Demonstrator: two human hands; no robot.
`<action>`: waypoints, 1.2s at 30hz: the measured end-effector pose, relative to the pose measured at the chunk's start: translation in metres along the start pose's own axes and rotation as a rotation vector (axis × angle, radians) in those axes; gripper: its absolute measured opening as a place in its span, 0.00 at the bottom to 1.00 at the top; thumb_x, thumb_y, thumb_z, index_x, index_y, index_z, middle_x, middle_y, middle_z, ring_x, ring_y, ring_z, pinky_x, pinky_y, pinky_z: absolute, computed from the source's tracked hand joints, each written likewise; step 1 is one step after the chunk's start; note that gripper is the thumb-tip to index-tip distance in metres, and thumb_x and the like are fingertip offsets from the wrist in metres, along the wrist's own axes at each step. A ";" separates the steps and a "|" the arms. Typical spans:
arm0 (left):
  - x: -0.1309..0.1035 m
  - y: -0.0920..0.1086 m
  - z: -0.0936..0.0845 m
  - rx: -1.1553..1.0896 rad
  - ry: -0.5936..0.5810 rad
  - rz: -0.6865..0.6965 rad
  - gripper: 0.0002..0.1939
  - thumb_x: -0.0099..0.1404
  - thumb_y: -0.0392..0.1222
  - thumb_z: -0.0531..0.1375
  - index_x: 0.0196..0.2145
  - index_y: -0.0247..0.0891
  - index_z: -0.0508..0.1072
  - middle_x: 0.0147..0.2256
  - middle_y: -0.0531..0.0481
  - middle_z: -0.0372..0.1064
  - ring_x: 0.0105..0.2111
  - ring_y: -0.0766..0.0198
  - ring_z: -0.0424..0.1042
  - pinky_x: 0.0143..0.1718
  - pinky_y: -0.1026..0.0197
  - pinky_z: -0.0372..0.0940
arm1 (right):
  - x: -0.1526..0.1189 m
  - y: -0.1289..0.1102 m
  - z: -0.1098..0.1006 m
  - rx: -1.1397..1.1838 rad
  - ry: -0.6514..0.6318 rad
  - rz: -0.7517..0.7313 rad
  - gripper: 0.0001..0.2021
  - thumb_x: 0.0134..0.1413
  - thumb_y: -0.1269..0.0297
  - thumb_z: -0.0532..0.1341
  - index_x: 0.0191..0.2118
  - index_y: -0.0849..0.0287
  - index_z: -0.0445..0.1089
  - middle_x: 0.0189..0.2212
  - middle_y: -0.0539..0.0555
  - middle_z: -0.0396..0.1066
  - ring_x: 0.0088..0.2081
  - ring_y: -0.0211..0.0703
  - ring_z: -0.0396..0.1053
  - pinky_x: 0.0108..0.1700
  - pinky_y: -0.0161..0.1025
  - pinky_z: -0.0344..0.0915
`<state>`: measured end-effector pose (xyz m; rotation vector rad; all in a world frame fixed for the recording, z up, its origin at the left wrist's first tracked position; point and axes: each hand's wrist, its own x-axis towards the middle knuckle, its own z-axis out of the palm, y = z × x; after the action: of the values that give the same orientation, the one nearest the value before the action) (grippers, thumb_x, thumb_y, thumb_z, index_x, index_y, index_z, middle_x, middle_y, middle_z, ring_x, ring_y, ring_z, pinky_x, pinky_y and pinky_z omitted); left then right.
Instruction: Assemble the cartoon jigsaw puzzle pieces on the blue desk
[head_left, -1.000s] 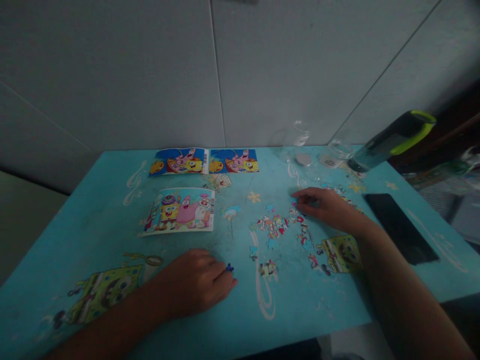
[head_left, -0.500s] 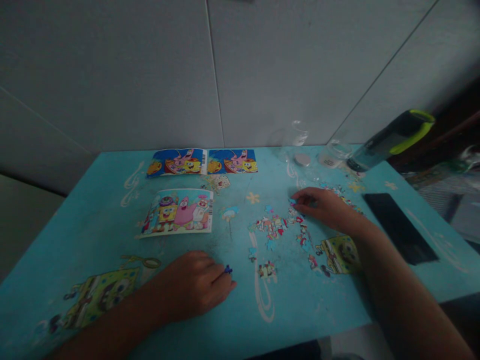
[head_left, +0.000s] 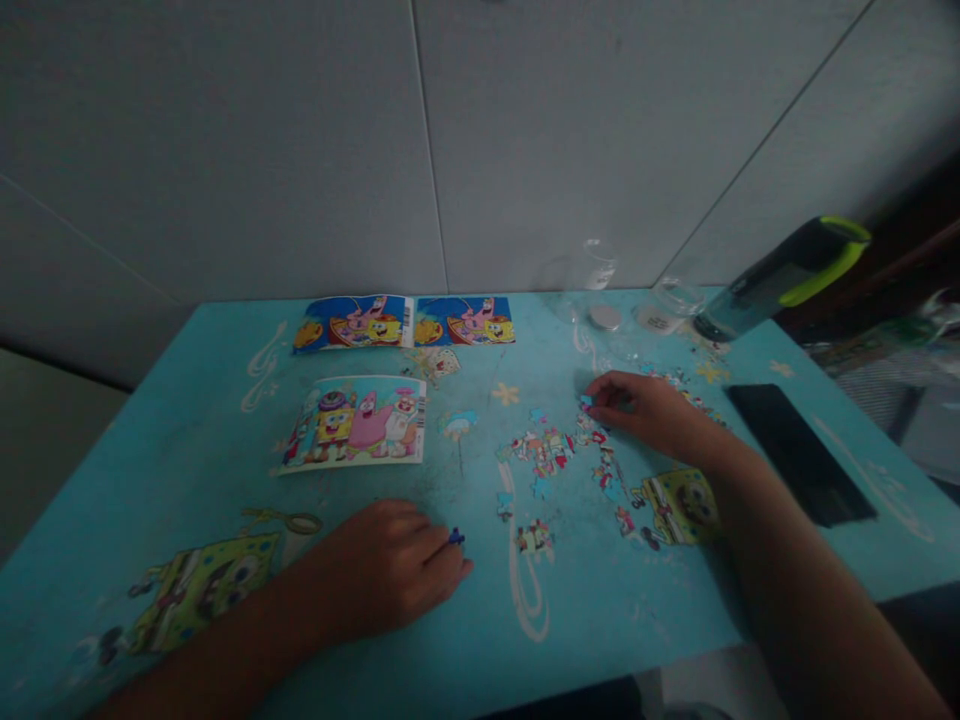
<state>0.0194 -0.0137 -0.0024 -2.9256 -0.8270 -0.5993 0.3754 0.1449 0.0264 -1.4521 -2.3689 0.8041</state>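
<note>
Partly joined puzzle pieces [head_left: 546,450] lie right of centre on the table [head_left: 480,640], loose ones around them still unjoined, as my right hand [head_left: 645,405] pinches a light-blue piece [head_left: 586,401] at the cluster's far right edge. My left hand [head_left: 405,565] rests curled at near left, a dark-blue piece [head_left: 456,537] at its fingers, grip unclear; dim light blurs the seams, and my right forearm hides some tabletop.

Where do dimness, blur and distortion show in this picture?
Head view: dim light; small multicoloured jigsaw pieces look soft; a clear cylindrical container barely stands out against the grey wall; the dark bottle with lime-green trim leans outward, probably lens stretch.
</note>
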 end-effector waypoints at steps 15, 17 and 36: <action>0.001 0.001 -0.001 0.013 0.000 -0.004 0.13 0.73 0.36 0.57 0.28 0.40 0.67 0.22 0.56 0.66 0.20 0.63 0.65 0.23 0.55 0.56 | -0.001 0.002 -0.002 -0.025 0.000 -0.013 0.12 0.61 0.57 0.61 0.48 0.53 0.75 0.37 0.52 0.78 0.36 0.45 0.74 0.42 0.43 0.69; 0.000 0.001 0.000 0.014 0.000 -0.003 0.13 0.73 0.36 0.57 0.28 0.40 0.68 0.22 0.56 0.66 0.20 0.63 0.65 0.23 0.55 0.56 | -0.001 0.002 -0.002 -0.029 0.005 -0.014 0.14 0.62 0.58 0.60 0.50 0.53 0.75 0.38 0.53 0.79 0.38 0.46 0.75 0.43 0.44 0.70; 0.005 0.001 -0.003 0.087 -0.008 0.008 0.14 0.68 0.36 0.60 0.25 0.40 0.62 0.19 0.57 0.62 0.18 0.66 0.59 0.21 0.58 0.51 | 0.000 0.017 0.001 -0.030 0.015 -0.022 0.19 0.61 0.50 0.63 0.52 0.54 0.75 0.40 0.57 0.80 0.38 0.51 0.77 0.41 0.49 0.74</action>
<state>0.0224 -0.0124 0.0019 -2.8534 -0.8206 -0.5366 0.3877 0.1509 0.0159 -1.4361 -2.3915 0.7529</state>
